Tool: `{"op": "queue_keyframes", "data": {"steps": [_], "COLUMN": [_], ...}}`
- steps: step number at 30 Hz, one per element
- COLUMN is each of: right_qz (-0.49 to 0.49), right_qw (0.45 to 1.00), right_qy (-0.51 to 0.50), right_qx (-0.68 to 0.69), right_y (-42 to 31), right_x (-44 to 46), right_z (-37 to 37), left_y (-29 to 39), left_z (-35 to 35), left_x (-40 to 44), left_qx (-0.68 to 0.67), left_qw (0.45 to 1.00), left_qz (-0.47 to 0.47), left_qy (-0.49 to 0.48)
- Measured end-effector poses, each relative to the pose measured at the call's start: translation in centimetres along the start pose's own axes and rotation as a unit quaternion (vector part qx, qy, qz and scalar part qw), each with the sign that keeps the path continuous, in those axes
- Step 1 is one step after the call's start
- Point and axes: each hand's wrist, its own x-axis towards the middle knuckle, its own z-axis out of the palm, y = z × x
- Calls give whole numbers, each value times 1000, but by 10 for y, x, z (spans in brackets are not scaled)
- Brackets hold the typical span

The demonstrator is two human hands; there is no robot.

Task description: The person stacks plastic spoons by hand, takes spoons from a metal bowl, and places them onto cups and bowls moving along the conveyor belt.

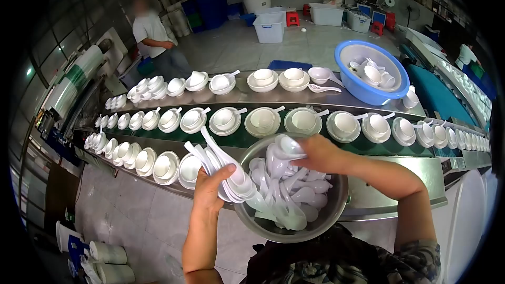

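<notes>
My left hand is wrapped around a bundle of white soup spoons, their handles pointing up and to the left. A steel basin stands in front of my body, holding many loose white spoons. Over the basin's far side, my right hand has its fingers closed at some white spoons; how many it grips is hidden. Just beyond runs a green conveyor belt carrying stacked white bowls and plates, several with a spoon laid in.
Stacked bowls line the near steel ledge and the far ledge. A blue basin of dishes sits at the back right. Across the belt, at left, stands a person. Plastic tubs rest on the floor behind.
</notes>
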Motion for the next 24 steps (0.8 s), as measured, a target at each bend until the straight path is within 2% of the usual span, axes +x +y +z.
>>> {"op": "queue_keyframes", "data": {"steps": [1, 3, 10, 13, 14, 17, 19, 21, 23, 24], "right_qz": [49, 48, 24, -109, -126, -202, -245, -229, -136, -89], "right_qw": [997, 994, 998, 985, 980, 962, 950, 953, 979, 988], "right_qy": [-53, -83, -54, 64, 78, 36, -1, -17, 30, 9], "right_qx": [-24, -56, -26, -114, -137, -179, -193, -200, -149, -129], "right_y": [-19, -30, -39, -38, -42, -49, -51, -45, -30, -27], "right_x": [5, 16, 12, 0, -2, 0, 1, -3, -10, -17], "right_z": [-2, 19, 5, -38, -55, -77, -58, -39, -26, -25], "left_y": [0, 2, -1, -1, 0, 0, -1, 0, -1, -2], "left_z": [0, 2, -7, -5, -4, -9, -9, -9, -11, -12], "left_x": [1, 0, -2, -4, -4, 0, 1, 0, -2, -3], "left_qx": [-3, 1, 2, 2, 10, -8, -15, -22, -15, -9], "left_qw": [1000, 1000, 1000, 1000, 1000, 1000, 1000, 1000, 1000, 1000], "left_qz": [-7, -6, -12, -2, -2, -7, -8, 3, 11, 22], "left_qy": [11, 0, -5, 20, 24, -3, -11, -7, -3, 2]}}
